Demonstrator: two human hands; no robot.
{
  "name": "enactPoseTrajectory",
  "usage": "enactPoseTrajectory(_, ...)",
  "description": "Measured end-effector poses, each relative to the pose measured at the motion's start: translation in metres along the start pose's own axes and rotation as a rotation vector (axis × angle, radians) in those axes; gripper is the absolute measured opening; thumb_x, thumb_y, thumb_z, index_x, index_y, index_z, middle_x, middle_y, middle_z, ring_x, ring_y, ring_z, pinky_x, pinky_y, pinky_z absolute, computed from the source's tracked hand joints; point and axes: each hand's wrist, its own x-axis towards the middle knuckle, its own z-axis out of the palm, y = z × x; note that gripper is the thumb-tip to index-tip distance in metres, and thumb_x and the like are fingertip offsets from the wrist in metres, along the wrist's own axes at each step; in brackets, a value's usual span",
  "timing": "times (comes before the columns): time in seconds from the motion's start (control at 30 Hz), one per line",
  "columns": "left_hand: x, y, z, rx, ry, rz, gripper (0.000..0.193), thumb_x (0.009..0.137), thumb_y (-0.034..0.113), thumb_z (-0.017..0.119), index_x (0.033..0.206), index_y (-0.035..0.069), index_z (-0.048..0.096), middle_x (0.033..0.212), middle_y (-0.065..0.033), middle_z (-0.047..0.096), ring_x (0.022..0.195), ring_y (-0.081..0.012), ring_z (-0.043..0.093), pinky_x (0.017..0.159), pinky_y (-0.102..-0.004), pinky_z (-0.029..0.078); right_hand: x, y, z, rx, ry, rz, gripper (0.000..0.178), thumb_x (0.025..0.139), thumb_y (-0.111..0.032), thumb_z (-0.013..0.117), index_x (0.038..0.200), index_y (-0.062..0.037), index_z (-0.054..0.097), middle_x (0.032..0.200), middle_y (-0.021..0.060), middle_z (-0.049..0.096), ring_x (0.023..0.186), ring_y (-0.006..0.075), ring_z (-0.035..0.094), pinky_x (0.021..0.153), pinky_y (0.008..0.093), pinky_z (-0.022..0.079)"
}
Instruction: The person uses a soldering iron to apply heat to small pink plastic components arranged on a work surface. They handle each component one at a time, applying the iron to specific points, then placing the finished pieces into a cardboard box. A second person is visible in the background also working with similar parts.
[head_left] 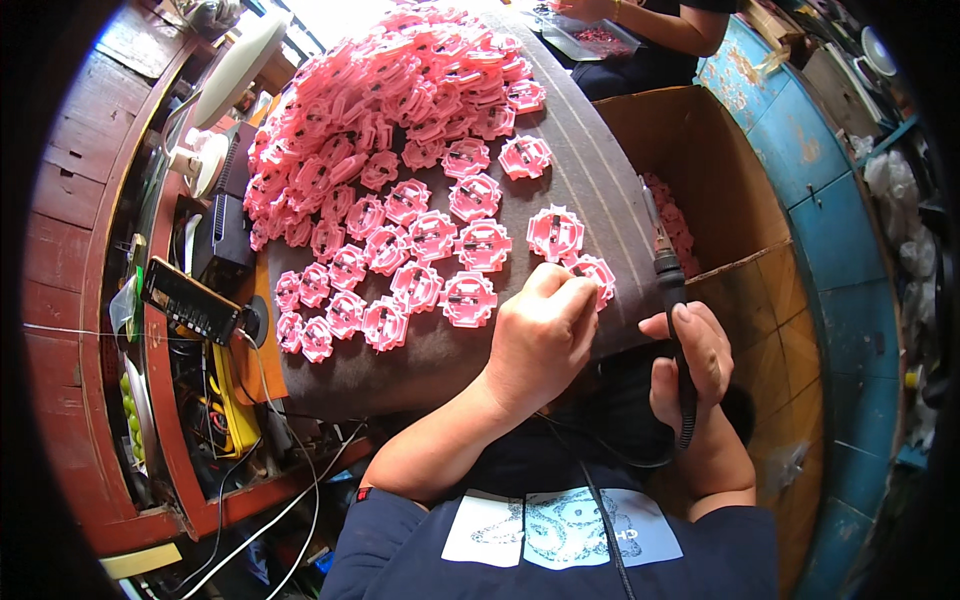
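My left hand [540, 335] is closed at the table's near right edge, its fingers curled against a pink plastic part [597, 277] with a notched, rounded outline. The fingertips are hidden behind the hand. In my right hand [700, 358] is a soldering iron [670, 275], its dark handle low and its thin metal tip pointing up and away. The iron's tip stands apart from the part. Just beyond my left hand another pink part [556, 233] lies flat, with small dark pieces in its middle. Several like it lie in loose rows to the left.
A big heap of pink parts [380, 90] covers the far side of the dark cloth-covered table [590, 150]. At right, a cardboard box [720, 150] holds more. A phone [190, 300] and lamp [240, 70] stand left. Across the table, another person's arm [670, 28] is beside a plastic tray [595, 40].
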Motion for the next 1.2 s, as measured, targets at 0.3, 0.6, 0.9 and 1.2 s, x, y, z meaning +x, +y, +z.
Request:
enactPoseTrajectory(0.3, -0.001, -0.001, -0.003, -0.002, -0.073, -0.054, 0.019, 0.083, -0.007, 0.074, 0.099, 0.001, 0.071, 0.089, -0.0149, 0.067, 0.083, -0.0322, 0.068, 0.072, -0.0398, 0.056, -0.01, -0.023, -0.031, 0.039, 0.019, 0.055, 0.027, 0.1, -0.022, 0.067, 0.118, -0.0019, 0.066, 0.084, 0.0107, 0.062, 0.065, 0.0241, 0.057, 0.057, 0.0357, 0.047)
enactPoseTrajectory(0.6, 0.0, 0.0, -0.003, -0.016, -0.079, -0.066, 0.018, 0.085, -0.007, 0.074, 0.1, 0.002, 0.071, 0.089, -0.014, 0.067, 0.084, -0.031, 0.068, 0.074, -0.0392, 0.056, -0.008, -0.025, -0.029, 0.138, -0.008, 0.066, 0.024, 0.085, -0.006, 0.065, 0.108, -0.0025, 0.069, 0.069, 0.0057, 0.058, 0.052, 0.0219, 0.054, 0.051, 0.0347, 0.043)
enactPoseTrajectory(0.9, 0.001, 0.0, -0.003, -0.024, -0.078, -0.07, 0.018, 0.085, -0.008, 0.074, 0.1, 0.001, 0.071, 0.089, -0.0135, 0.066, 0.083, -0.0297, 0.068, 0.073, -0.0386, 0.056, -0.007, -0.027, -0.027, 0.147, -0.015, 0.06, 0.03, 0.077, 0.0, 0.064, 0.106, -0.0031, 0.069, 0.067, 0.0048, 0.058, 0.05, 0.0215, 0.053, 0.05, 0.0346, 0.043)
enactPoseTrajectory(1.2, 0.001, 0.001, -0.002, -0.017, -0.06, -0.069, 0.017, 0.084, -0.007, 0.074, 0.099, 0.001, 0.072, 0.089, -0.0137, 0.066, 0.08, -0.0297, 0.068, 0.072, -0.0385, 0.056, -0.01, -0.027, -0.024, 0.154, -0.002, 0.072, 0.031, 0.076, 0.003, 0.062, 0.106, -0.0022, 0.068, 0.066, 0.0047, 0.056, 0.05, 0.0217, 0.053, 0.049, 0.0345, 0.042)
